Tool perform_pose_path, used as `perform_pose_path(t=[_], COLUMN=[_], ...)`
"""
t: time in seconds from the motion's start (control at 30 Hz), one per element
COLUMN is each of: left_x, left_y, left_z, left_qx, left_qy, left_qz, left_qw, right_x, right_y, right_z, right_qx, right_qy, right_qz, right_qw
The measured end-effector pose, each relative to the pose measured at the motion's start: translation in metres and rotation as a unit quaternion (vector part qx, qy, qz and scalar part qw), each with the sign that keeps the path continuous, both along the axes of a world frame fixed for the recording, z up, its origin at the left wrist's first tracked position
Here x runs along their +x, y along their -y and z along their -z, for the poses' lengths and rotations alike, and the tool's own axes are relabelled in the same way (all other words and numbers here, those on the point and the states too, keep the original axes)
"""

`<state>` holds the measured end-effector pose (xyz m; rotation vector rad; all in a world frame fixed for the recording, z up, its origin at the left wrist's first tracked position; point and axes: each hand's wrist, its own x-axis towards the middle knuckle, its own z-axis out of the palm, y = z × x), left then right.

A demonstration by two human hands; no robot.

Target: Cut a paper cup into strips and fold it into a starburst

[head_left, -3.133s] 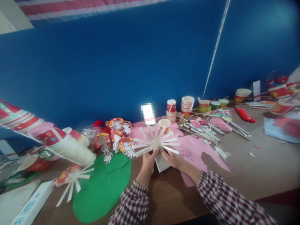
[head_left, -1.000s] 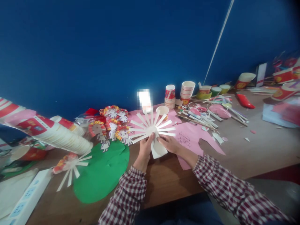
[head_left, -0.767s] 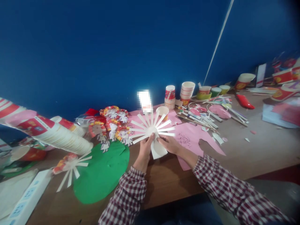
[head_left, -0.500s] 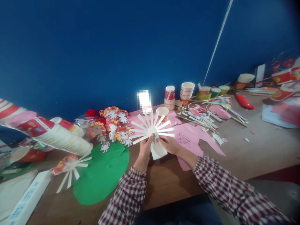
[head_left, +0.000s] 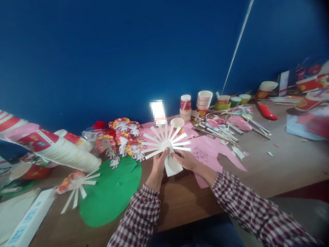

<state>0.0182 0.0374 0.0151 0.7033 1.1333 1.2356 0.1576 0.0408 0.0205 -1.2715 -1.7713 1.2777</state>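
My left hand (head_left: 159, 164) and my right hand (head_left: 186, 160) are closed on a cut paper cup (head_left: 166, 145) above the front of the table. Its white strips fan out like rays from a round middle, and an uncut white flap hangs down between my hands. My left thumb presses near the centre, while the right fingers pinch the flap's upper right side. Just behind the fan stands an uncut paper cup (head_left: 177, 122). Beneath and to the right of my right hand lies pink paper (head_left: 207, 154) with dark scribbles.
Left of my hands are a green paper disc (head_left: 110, 202), another strip-cut cup (head_left: 80, 181), lion cutouts (head_left: 122, 139) and a long leaning cup stack (head_left: 69, 152). A power strip (head_left: 31, 216) lies at front left. Pens (head_left: 223, 130) and a red pepper-shaped object (head_left: 267, 112) lie right.
My hands keep the same hold on the cut paper cup. Only a slight shift of the whole view shows.
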Motion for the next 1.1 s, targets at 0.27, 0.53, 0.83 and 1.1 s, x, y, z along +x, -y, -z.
perform_pose_path(t=[0.27,0.53,0.83,1.1], left_x=[-0.0008,-0.0006,0.0001,-0.0001], left_y=[-0.0012,-0.0001,0.0009,0.0003], left_z=[0.0024,0.0012,-0.0009,-0.0002], left_qx=[-0.004,0.001,-0.007,-0.001], left_qy=[0.006,-0.004,0.000,-0.006], left_qz=[0.000,0.002,0.002,-0.005], left_qw=[1.000,1.000,1.000,1.000], right_x=[-0.0007,0.0001,-0.0006,-0.0011], right_y=[-0.0005,0.0003,-0.0001,0.0004], right_z=[-0.0004,-0.0015,0.0004,-0.0012], right_qx=[0.001,-0.008,0.004,0.010], right_qy=[-0.010,0.003,-0.025,-0.020], right_qz=[-0.003,0.003,-0.006,-0.007], right_qw=[1.000,1.000,1.000,1.000])
